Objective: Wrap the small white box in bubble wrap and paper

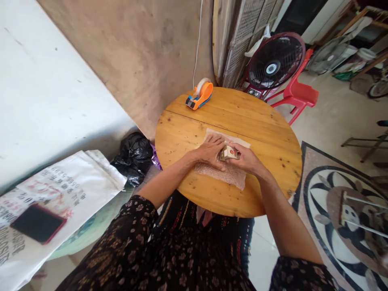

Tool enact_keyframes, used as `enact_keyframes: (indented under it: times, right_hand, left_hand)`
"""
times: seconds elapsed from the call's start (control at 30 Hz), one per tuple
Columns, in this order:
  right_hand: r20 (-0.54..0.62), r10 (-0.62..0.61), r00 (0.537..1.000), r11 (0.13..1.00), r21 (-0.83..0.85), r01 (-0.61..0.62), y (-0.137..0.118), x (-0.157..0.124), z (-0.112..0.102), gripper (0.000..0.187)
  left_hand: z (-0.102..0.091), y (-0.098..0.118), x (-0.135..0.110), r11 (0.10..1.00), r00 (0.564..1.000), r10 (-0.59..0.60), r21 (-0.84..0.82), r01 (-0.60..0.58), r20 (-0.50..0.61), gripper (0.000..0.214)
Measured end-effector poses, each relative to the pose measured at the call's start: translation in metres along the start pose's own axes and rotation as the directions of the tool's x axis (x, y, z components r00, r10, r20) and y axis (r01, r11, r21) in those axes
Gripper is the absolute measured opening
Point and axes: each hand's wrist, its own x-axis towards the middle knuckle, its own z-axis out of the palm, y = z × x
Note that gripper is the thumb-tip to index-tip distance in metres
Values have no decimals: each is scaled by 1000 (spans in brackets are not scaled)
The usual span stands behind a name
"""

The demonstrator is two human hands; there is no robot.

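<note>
A sheet of bubble wrap (226, 176) lies spread on the round wooden table (260, 109). My left hand (211, 151) rests flat on the sheet with its fingers stretched out, pressing on its left half. In my right hand (246, 159) is a small cream box with a red mark (229, 152), held just over or on the wrap beside my left hand. The fingers of my right hand curl round the right end of the box and hide part of it.
At the table's far edge stands an orange tape dispenser (201, 95). Behind are a floor fan (274, 62) and a red plastic chair (300, 91). On the left, a black plastic bag (135, 155) sits near white sacking (75, 178) with a phone (39, 223) on it.
</note>
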Motion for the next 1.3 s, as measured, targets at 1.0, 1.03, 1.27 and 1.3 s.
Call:
enact_keyframes:
  times: [1.0, 1.03, 1.27, 1.3]
  right_hand:
    - [-65, 18, 998, 997, -77, -23, 10, -12, 11, 60]
    - [-60, 6, 998, 997, -75, -10, 12, -12, 11, 61]
    - [-32, -96, 995, 988, -122, 91, 26, -18, 6, 78]
    - [-38, -96, 995, 988, -125, 90, 27, -19, 5, 79]
  left_hand:
    - [-6, -15, 1, 996, 997, 46, -78, -51, -62, 68]
    - [-5, -16, 1, 996, 997, 46, -77, -50, -58, 69]
    - [-3, -19, 1, 991, 999, 29, -128, -34, -38, 78]
    - [-3, -19, 1, 990, 999, 23, -135, -28, -34, 78]
